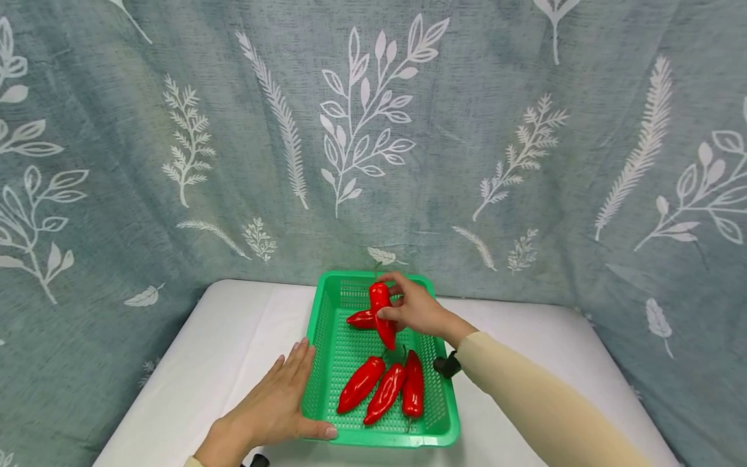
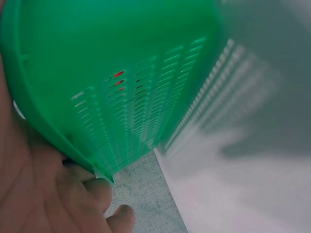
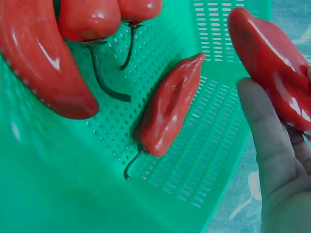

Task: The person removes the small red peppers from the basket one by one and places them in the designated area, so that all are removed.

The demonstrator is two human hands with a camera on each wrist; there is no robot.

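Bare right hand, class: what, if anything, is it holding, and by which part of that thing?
The right hand holds a glossy red, tapered pepper by its body: thumb near the middle, fingers toward the stem end, tip free.

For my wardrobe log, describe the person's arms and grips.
The right sleeve is plain and pale yellow; only an edge of a similar left sleeve shows. A black device sits at the right wrist, and a black piece shows near the left wrist. The left grip and right grip are gloveless.

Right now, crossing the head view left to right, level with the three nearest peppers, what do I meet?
Left hand, left pepper, middle pepper, right pepper, black wrist camera, right sleeve.
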